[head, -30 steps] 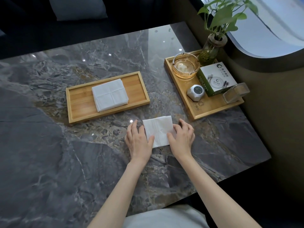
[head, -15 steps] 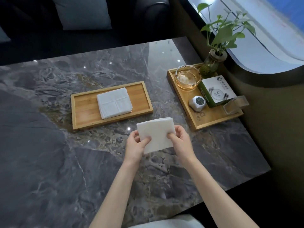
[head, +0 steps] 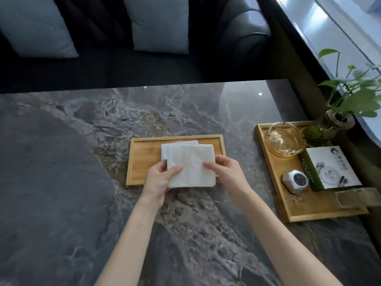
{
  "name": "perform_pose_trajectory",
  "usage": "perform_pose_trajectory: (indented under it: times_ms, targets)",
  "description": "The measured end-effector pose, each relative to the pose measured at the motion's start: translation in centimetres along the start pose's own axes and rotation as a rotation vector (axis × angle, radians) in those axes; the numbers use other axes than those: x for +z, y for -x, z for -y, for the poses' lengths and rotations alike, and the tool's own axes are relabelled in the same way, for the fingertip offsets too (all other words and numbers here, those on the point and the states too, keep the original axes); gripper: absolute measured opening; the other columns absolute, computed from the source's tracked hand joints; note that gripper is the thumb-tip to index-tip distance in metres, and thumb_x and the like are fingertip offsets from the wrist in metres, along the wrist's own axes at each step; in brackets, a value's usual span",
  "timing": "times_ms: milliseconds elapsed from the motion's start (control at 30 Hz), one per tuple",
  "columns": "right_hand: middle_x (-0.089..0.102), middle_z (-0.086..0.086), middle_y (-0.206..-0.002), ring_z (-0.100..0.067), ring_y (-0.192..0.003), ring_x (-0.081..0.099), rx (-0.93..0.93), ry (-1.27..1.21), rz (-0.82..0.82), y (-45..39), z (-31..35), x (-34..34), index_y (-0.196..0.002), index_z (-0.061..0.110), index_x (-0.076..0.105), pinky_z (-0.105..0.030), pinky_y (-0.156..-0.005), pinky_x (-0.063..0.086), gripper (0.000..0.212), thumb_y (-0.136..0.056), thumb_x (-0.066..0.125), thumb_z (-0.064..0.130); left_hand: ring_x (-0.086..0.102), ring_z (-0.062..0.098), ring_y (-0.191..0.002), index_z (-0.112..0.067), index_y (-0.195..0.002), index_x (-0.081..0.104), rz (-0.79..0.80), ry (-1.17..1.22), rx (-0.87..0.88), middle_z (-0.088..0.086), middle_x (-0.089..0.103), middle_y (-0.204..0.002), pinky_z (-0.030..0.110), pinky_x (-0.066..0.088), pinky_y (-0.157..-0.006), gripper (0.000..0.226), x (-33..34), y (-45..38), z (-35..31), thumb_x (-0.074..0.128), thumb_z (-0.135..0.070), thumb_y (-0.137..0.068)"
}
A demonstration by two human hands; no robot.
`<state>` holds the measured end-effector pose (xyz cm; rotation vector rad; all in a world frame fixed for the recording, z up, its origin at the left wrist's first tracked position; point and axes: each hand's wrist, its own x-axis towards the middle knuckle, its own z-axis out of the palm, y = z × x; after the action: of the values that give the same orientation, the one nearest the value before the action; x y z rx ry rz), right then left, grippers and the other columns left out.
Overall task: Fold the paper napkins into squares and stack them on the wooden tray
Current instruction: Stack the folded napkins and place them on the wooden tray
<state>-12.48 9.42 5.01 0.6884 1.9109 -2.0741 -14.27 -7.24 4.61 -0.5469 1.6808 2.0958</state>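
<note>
Where napkin (head: 190,165) was near table edge, hands (head: 159,178) hold it over tray (head: 144,159) (w/ stack).

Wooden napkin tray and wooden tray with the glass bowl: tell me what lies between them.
Head view: only bare grey marble tabletop separates the napkin tray from the tray holding the glass bowl.

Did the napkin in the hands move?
Yes. The folded napkin left the marble table and went up and forward, now over the wooden tray.
</note>
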Motion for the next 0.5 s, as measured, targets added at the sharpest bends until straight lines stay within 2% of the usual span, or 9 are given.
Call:
perform_pose_trajectory:
  times_ms: [100,200,300,367,433,500]
  targets:
    - [0.069,-0.002,-0.083,-0.014,-0.072,0.063,-0.076,0.129,-0.028,-2.8,0.1,1.2,-0.088,0.012,0.067,-0.017,-0.056,0.051,0.005,-0.083,0.066,0.013,0.065,0.009,-0.069,-0.009,-0.093,0.063,-0.104,-0.161,0.042,0.001,0.067,-0.084,0.018,0.053,-0.053,0.017,-0.4,-2.0,-0.4,0.066,-0.002,-0.077]
    - [0.068,-0.009,-0.081,-0.017,-0.072,0.061,-0.122,0.254,-0.064,-5.0,-0.5,1.7,-0.088,0.008,0.067,-0.029,-0.061,0.048,0.01,-0.083,0.066,0.016,0.063,0.018,-0.08,-0.01,-0.089,0.063,-0.216,-0.327,0.084,0.008,0.067,-0.091,0.029,0.054,-0.068,0.018,-0.7,-3.9,-0.2,0.071,-0.006,-0.074]
    - [0.068,-0.005,-0.078,-0.019,-0.072,0.062,-0.149,0.389,-0.087,-6.5,-1.2,1.9,-0.084,0.013,0.066,-0.035,-0.062,0.05,0.01,-0.082,0.067,0.023,0.064,0.023,-0.084,-0.011,-0.086,0.064,-0.281,-0.485,0.109,0.009,0.068,-0.09,0.041,0.054,-0.077,0.019,-1.0,-5.2,0.2,0.075,-0.013,-0.07]
    - [0.066,-0.001,-0.076,-0.018,-0.071,0.062,-0.154,0.456,-0.098,-7.1,-1.7,2.0,-0.083,0.016,0.064,-0.036,-0.061,0.05,0.012,-0.081,0.066,0.028,0.063,0.021,-0.08,-0.012,-0.084,0.063,-0.302,-0.579,0.115,0.006,0.068,-0.087,0.038,0.054,-0.071,0.019,-1.0,-5.4,0.6,0.075,-0.017,-0.07]
    - [0.061,0.004,-0.072,-0.014,-0.068,0.057,-0.174,0.545,-0.118,-7.4,-2.1,2.0,-0.082,0.017,0.062,-0.029,-0.056,0.045,0.014,-0.081,0.065,0.031,0.06,0.017,-0.075,-0.015,-0.084,0.059,-0.332,-0.691,0.129,0.001,0.064,-0.083,0.03,0.05,-0.062,0.02,-1.1,-5.3,0.8,0.074,-0.022,-0.072]
    - [0.06,0.005,-0.072,-0.013,-0.067,0.056,-0.207,0.614,-0.147,-7.3,-2.2,2.1,-0.085,0.016,0.061,-0.029,-0.056,0.044,0.017,-0.08,0.066,0.032,0.057,0.017,-0.076,-0.017,-0.087,0.055,-0.371,-0.765,0.15,0.0,0.061,-0.084,0.028,0.046,-0.06,0.026,-1.2,-5.2,0.9,0.073,-0.026,-0.072]
